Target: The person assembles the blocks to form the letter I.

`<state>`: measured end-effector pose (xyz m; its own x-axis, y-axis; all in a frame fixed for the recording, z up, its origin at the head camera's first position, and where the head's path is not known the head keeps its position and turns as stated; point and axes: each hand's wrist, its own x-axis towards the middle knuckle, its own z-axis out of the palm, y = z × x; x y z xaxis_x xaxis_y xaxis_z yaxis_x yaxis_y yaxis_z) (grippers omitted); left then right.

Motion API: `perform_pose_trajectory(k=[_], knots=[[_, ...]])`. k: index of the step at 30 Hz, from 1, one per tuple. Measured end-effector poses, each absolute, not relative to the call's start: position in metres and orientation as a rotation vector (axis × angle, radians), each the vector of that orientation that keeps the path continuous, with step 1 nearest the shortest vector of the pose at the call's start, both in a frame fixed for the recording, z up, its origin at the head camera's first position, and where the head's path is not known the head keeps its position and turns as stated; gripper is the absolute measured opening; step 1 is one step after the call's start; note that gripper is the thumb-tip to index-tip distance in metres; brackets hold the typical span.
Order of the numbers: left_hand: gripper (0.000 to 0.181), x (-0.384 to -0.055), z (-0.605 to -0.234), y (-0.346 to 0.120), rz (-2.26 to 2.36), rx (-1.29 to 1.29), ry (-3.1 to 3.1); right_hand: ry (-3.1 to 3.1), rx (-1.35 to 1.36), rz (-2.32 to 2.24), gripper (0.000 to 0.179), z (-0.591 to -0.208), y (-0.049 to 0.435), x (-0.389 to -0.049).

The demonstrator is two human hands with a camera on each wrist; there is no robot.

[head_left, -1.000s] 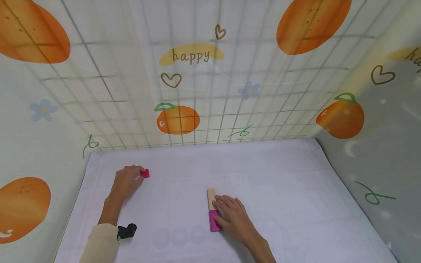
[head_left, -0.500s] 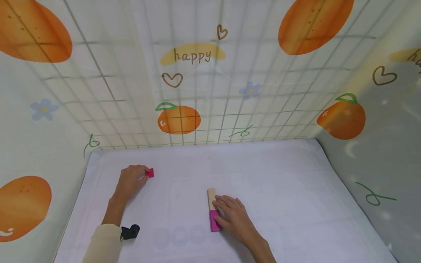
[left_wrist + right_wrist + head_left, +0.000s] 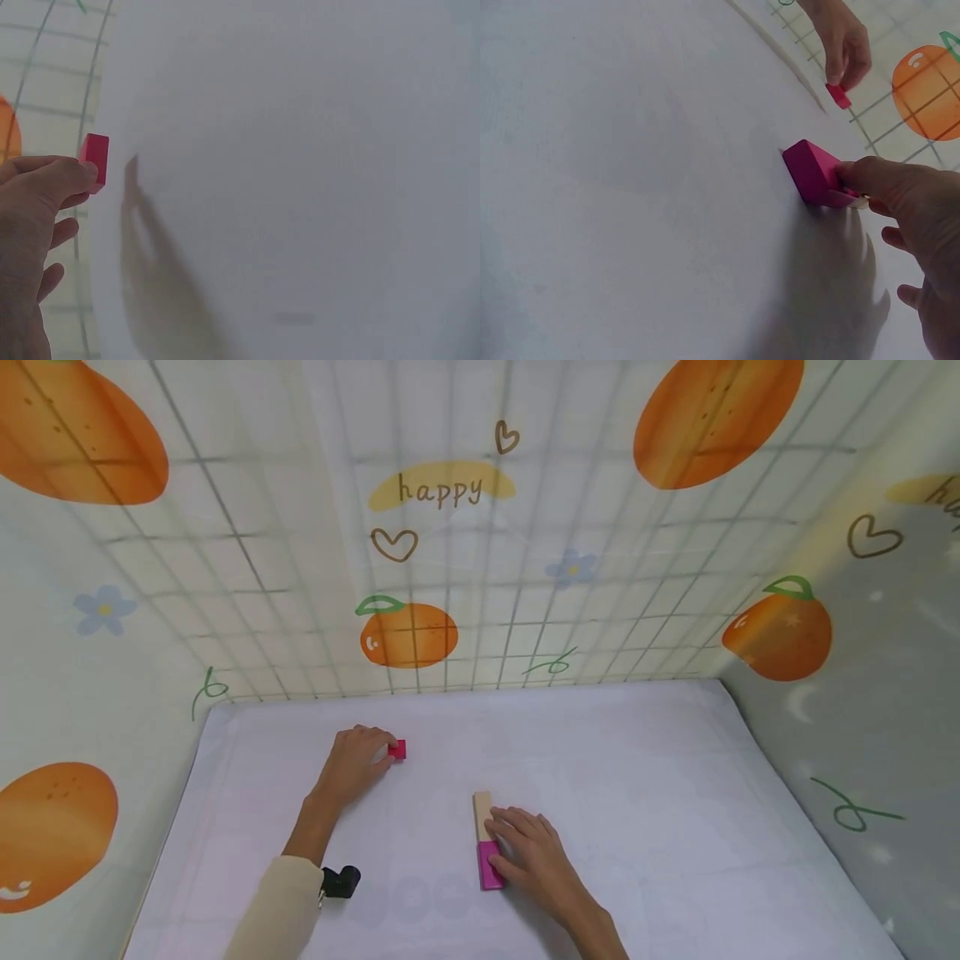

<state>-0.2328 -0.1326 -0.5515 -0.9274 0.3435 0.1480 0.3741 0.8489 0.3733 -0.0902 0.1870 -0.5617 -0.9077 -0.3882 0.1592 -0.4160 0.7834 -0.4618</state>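
Note:
My left hand (image 3: 354, 766) pinches a small red block (image 3: 398, 749) between thumb and fingers. It is held over the white surface at the back left; in the left wrist view the red block (image 3: 96, 161) shows apart from its shadow. My right hand (image 3: 536, 853) rests at the right side of a magenta block (image 3: 488, 877) and a plain wooden block (image 3: 482, 814), which lie end to end in a line. The thumb touches the magenta one, while the spread fingers reach the wooden one. In the right wrist view my thumb lies against the magenta block (image 3: 810, 174) and the wooden one is mostly hidden.
White cloth (image 3: 637, 793) covers the table. A back wall sheet (image 3: 480, 560) printed with oranges rises at its far edge, and another sheet (image 3: 892, 710) stands along the right. A black strap piece (image 3: 342, 882) hangs at the left sleeve.
My left hand has carried the red block to the right, toward the line of the two other blocks. The right hand and its two blocks have stayed in place.

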Motion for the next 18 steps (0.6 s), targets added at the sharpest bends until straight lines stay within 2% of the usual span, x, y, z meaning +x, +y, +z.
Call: perform_pose_trajectory(k=[18], knots=[[0.022, -0.228, -0.55, -0.038, -0.579, -0.828, -2.894, -2.976, 0.588, 0.783, 0.047, -0.562, 0.186, -0.09]])
